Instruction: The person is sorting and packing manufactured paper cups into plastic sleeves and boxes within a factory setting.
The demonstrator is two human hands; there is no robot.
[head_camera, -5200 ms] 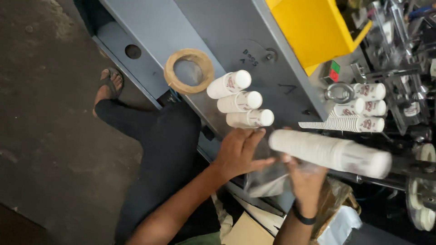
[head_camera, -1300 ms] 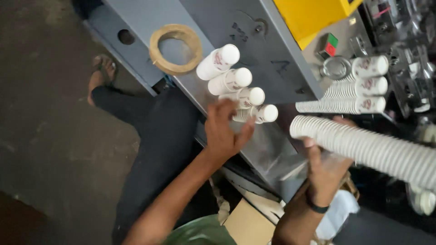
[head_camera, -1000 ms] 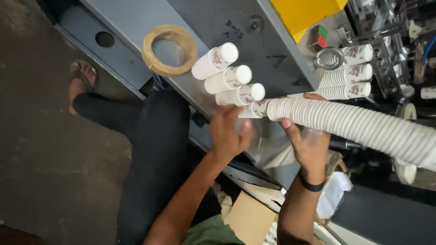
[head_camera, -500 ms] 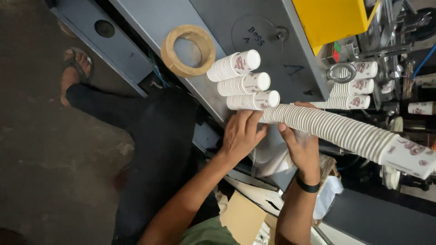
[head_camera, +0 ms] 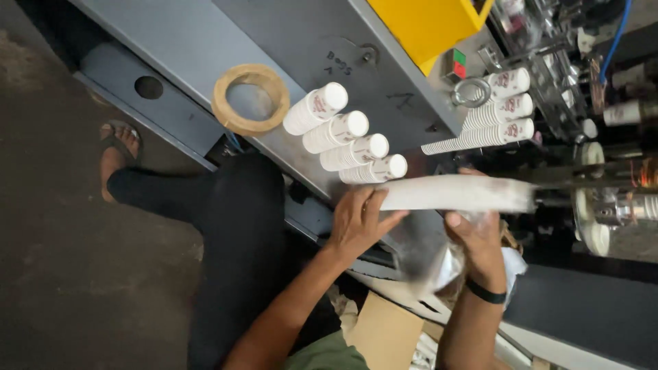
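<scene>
grey bench (head_camera: 205,62): cup stack (head_camera: 456,194) (blurred) between hands (head_camera: 360,223).

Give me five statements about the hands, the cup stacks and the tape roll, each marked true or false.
1. The left hand rests on the near end of the long stack of paper cups. True.
2. The roll of tape hangs from a hook. False: it lies flat on the grey machine top.
3. Four short cup stacks lie side by side beyond the left hand. True.
4. The right hand is bare at the wrist. False: it wears a black wristband.
5. The long stack stands upright. False: it lies nearly level between the hands.
</scene>
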